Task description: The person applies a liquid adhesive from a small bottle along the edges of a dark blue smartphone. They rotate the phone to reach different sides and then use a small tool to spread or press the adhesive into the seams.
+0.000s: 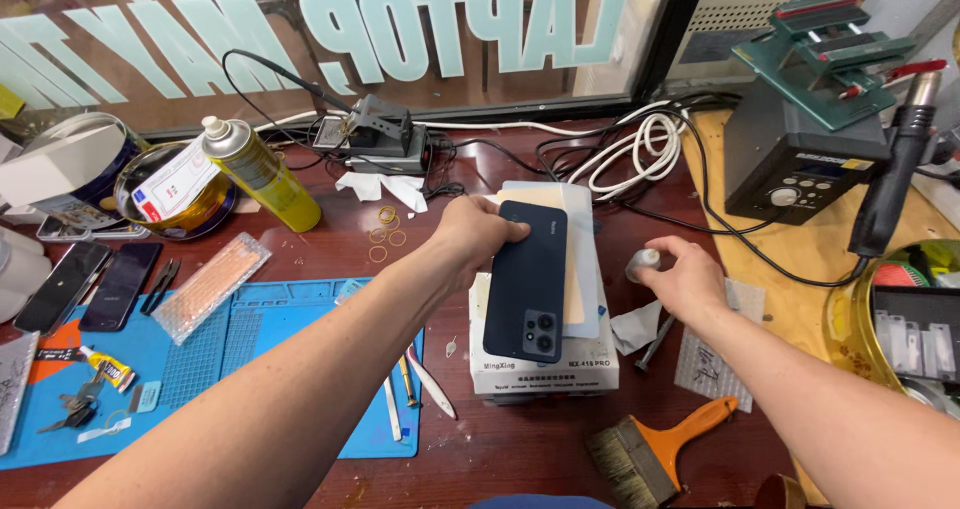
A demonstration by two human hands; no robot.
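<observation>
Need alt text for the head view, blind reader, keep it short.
Seen from above, a person's left hand holds the top edge of a dark blue phone lying back-up on a white box, while the right hand grips a small white bottle. The reddish workbench around them holds a blue mat, a brush and tangled cables.

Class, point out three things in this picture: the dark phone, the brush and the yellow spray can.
Dark phone (525, 284), head view, middle of its back cover.
Brush (690, 431), head view, orange handle.
Yellow spray can (265, 177), head view, middle of its body.
</observation>
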